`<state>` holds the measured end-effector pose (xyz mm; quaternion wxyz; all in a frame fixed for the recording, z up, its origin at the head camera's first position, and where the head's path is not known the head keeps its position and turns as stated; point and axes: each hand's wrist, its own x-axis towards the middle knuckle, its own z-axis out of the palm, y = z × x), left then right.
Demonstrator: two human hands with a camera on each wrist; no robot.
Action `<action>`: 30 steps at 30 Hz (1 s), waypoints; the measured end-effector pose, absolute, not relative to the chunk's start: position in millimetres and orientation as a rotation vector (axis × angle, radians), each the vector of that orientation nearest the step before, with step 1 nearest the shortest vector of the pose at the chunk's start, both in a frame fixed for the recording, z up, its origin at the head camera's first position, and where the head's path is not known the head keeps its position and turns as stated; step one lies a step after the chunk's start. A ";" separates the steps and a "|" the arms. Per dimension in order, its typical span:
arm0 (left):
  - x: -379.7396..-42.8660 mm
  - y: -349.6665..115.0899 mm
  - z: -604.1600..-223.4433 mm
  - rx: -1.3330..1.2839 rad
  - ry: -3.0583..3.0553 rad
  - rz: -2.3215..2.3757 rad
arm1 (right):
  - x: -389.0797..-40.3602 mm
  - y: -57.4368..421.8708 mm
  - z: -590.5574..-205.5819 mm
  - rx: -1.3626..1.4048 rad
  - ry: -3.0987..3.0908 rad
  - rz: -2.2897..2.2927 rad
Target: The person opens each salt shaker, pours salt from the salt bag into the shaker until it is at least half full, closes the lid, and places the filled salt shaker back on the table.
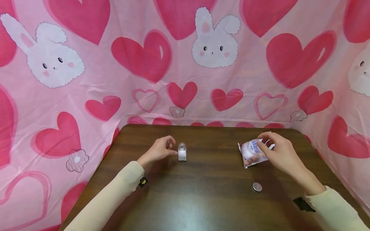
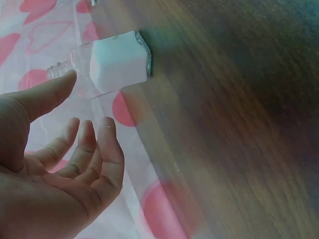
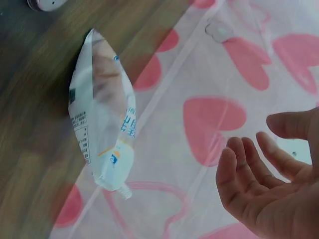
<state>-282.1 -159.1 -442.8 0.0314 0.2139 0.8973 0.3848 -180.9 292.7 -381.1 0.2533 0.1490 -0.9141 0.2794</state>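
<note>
A small glass jar (image 1: pixel 182 152) stands upright and uncapped on the table, partly filled with white contents that also show through the jar (image 2: pixel 119 64) in the left wrist view. Just left of it is my left hand (image 1: pixel 160 148), thumb beside the jar's neck, fingers loosely curled with nothing in them. A white and purple plastic bag (image 1: pixel 251 154) with blue lettering lies on the right of the table. My right hand (image 1: pixel 278 150) hovers over its right end. The right wrist view has this hand (image 3: pixel 271 174) apart from the bag (image 3: pixel 102 104), fingers relaxed and holding nothing.
A round metal lid (image 1: pixel 257 187) lies on the brown wooden table (image 1: pixel 185 192), nearer to me than the bag. Pink cloth (image 1: pixel 202 80) with hearts and rabbits hangs around the table's back and both sides.
</note>
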 end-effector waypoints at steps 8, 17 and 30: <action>-284.2 -161.1 -450.8 0.662 2.762 1.152 | -170.7 279.8 -393.9 0.584 -2.537 0.758; -288.0 -156.8 -453.5 0.696 2.756 1.132 | -164.4 274.3 -413.9 0.566 -2.863 0.677; -293.5 -147.2 -456.7 0.776 2.734 1.096 | -151.2 275.6 -443.1 0.449 -3.070 0.573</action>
